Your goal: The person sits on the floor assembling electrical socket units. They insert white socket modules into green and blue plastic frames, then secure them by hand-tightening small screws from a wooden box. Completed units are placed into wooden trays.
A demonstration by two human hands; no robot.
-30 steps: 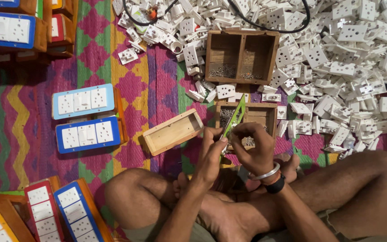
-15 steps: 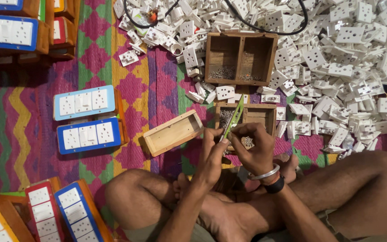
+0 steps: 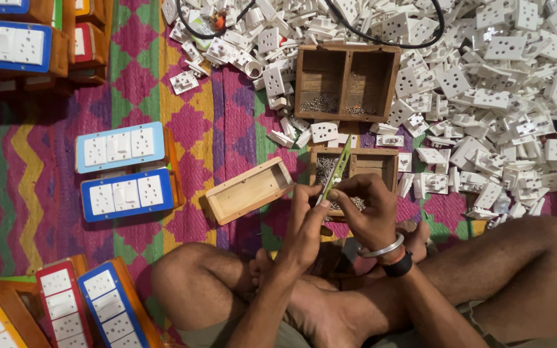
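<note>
I sit cross-legged on a patterned mat. My left hand (image 3: 304, 225) and my right hand (image 3: 365, 209) meet over my lap, both pinching a narrow green strip (image 3: 338, 167) that points up and away. My right wrist wears a metal bangle and a dark band. Whatever small part lies under my right fingers is hidden. Just beyond the hands stands a small two-part wooden tray (image 3: 388, 156) holding screws. An empty open wooden box (image 3: 248, 190) lies to the left of my hands.
A larger two-part wooden tray (image 3: 347, 53) stands farther back. A big heap of white sockets and switches (image 3: 498, 84) fills the right and top, with a black cable over it. Blue, red and orange switch boards (image 3: 120, 171) lie on the left.
The green strip has tilted slightly and my fingers have shifted around it. Everything else stays in place.
</note>
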